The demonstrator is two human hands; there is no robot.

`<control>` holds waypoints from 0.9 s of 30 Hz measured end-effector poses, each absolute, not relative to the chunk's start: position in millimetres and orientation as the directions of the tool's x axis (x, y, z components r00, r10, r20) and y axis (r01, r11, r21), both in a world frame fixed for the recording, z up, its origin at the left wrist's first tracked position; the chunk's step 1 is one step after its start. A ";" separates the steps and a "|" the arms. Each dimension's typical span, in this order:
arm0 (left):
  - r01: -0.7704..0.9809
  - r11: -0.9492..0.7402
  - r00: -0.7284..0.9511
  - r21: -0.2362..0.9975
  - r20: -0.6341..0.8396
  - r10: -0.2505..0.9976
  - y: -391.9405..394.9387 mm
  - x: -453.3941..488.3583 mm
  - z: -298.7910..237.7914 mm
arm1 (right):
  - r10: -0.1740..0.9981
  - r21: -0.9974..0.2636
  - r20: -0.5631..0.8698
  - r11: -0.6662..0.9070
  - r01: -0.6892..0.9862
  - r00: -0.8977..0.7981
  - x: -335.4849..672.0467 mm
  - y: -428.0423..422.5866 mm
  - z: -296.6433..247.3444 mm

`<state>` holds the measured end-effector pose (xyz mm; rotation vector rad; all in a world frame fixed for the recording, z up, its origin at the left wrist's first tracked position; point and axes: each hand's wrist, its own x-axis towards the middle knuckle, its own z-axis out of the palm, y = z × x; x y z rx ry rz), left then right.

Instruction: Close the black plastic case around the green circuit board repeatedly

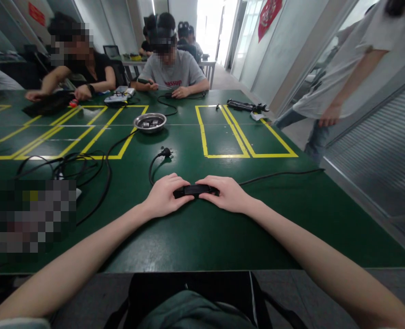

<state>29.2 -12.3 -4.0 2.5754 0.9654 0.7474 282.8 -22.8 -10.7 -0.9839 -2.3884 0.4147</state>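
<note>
A long black device (194,190) lies flat on the green table (202,237), and both my hands grip it. My left hand (163,195) is closed round its left end. My right hand (225,193) is closed round its right end. A black cable (281,174) runs from under my right hand to the table's right edge. A second cable with a black plug (165,152) curls just beyond my left hand.
A metal bowl (150,122) with small parts sits mid-table among yellow tape outlines (223,132). Tangled black cables (72,167) lie at left. A black tool (245,106) rests far right. Two people sit opposite; another stands at right.
</note>
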 end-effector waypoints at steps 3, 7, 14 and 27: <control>0.535 -0.721 0.631 0.440 0.359 0.688 -12.7 30.2 -4.9 | 0.725 -0.431 0.325 0.685 0.587 -0.607 281.8 -22.3 -11.3; 0.536 -0.671 0.607 0.513 0.319 0.728 -15.0 31.7 -3.4 | 0.689 -0.380 0.340 0.723 0.577 -0.639 284.6 -22.6 -7.3; 0.494 -0.559 0.596 0.666 0.208 0.775 -16.9 32.9 0.1 | 0.556 -0.087 0.244 0.828 0.553 -0.794 283.1 -27.8 -3.5; 0.479 -0.813 0.681 0.331 0.444 0.582 0.0 22.6 -9.7 | 0.741 -0.641 0.568 0.125 0.757 0.358 396.5 57.1 -16.5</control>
